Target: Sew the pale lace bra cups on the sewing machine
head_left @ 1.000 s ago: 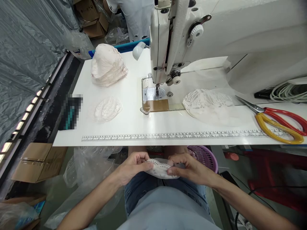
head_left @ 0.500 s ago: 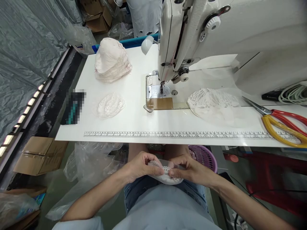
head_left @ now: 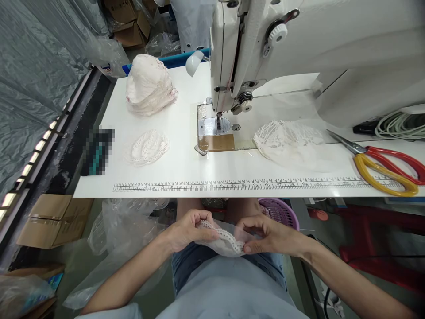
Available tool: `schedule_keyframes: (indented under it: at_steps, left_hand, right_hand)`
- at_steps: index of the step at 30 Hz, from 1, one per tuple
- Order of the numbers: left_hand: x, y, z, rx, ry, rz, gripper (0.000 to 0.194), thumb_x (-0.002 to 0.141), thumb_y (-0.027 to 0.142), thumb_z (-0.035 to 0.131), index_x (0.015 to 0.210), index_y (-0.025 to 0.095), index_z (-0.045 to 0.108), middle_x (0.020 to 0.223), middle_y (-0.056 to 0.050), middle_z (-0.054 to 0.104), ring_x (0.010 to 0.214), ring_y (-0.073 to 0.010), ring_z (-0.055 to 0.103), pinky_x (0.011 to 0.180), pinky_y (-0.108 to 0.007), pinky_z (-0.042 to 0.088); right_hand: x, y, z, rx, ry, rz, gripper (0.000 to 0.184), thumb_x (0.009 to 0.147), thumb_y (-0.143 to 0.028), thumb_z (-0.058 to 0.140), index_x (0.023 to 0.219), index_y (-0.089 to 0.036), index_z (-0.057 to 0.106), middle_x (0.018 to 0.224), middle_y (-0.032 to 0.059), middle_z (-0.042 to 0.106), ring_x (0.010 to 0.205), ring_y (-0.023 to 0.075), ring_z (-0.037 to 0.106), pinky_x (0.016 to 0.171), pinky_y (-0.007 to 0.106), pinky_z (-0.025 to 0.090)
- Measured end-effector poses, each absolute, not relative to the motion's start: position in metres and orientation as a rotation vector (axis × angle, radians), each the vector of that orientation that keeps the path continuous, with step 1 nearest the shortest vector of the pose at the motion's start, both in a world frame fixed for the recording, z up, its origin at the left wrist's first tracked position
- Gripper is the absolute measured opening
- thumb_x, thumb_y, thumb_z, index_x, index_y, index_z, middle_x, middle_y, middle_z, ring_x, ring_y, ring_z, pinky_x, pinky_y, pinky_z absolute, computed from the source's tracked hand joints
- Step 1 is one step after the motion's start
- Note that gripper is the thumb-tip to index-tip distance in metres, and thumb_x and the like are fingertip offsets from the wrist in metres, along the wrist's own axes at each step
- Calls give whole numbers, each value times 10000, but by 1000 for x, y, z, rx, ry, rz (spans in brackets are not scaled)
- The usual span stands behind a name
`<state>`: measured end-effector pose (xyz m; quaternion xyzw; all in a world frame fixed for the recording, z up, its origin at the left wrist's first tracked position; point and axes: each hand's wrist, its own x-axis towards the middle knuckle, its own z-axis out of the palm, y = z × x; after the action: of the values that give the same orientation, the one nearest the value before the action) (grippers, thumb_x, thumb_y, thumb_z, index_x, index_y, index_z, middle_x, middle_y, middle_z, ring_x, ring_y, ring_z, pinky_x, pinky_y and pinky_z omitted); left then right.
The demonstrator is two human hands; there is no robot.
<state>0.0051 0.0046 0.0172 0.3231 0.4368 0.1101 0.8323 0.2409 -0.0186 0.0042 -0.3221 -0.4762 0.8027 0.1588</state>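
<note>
Over my lap, in front of the table edge, I hold a piece of white lace-trimmed fabric [head_left: 226, 243] between both hands. My left hand [head_left: 192, 231] pinches its left end with thumb and fingers. At the right end, my right hand [head_left: 264, 234] grips it the same way, thumb on the near side. The lace edging runs slanted between the thumbs, with sheer material behind it. On the table lie an oval lace piece [head_left: 150, 147] at the left and a larger lace piece [head_left: 282, 139] right of the sewing machine [head_left: 226, 66] needle.
A stack of pale fabric cups [head_left: 149, 86] stands at the back left. Red-and-yellow scissors [head_left: 381, 166] lie at the table's right. A printed ruler [head_left: 232, 185] runs along the front edge. Below are a purple basket [head_left: 280, 212], plastic bags [head_left: 122, 235] and a cardboard box [head_left: 55, 219].
My hands have moved apart, stretching the lace edge between them so more of it shows. The whole view has shifted slightly.
</note>
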Motion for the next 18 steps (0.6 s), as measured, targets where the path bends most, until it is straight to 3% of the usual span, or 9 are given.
schedule_keyframes:
  at_steps: [9,18]
  left_hand:
    - [2,7,23,713,963,328,347,579,274,806,578,116,497,759,-61,691,663,-128,596,604,-213,428]
    - [10,9,23,717,1071,202,361,513,359,827,612,99,596,588,-1,602,534,-84,505,532,-195,376]
  right_hand:
    - [238,-20,6,-974,-1454,2190,175,796,-326,638,785,-152,641,749,-3,578,712,119,509,648,221,380]
    - [225,-18,-1,-865,-1276,2298,243,729,-363,702,807,-151,612,742,-12,529,695,116,482,617,221,363]
